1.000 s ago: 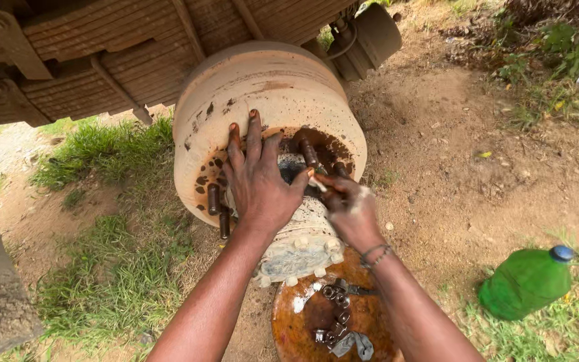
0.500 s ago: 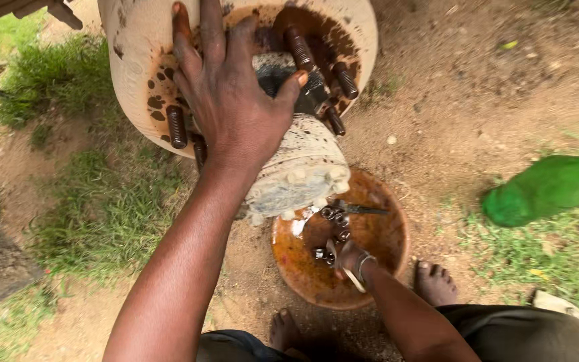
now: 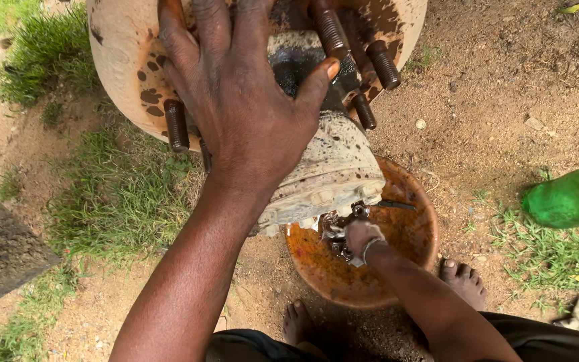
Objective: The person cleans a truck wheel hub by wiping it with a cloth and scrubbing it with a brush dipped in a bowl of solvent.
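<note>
Fingers of the left hand point(image 3: 249, 100) are spread flat against the rusty wheel hub point(image 3: 129, 74), between its greasy studs point(image 3: 176, 125), with the thumb laid beside the dark centre. Below, the right hand point(image 3: 360, 236) is lowered into the orange bowl point(image 3: 413, 231) on the dirt, closed among small metal parts point(image 3: 335, 231); exactly what is pinched cannot be told. A green bottle point(image 3: 571, 198) is seen on the grass, well apart.
</note>
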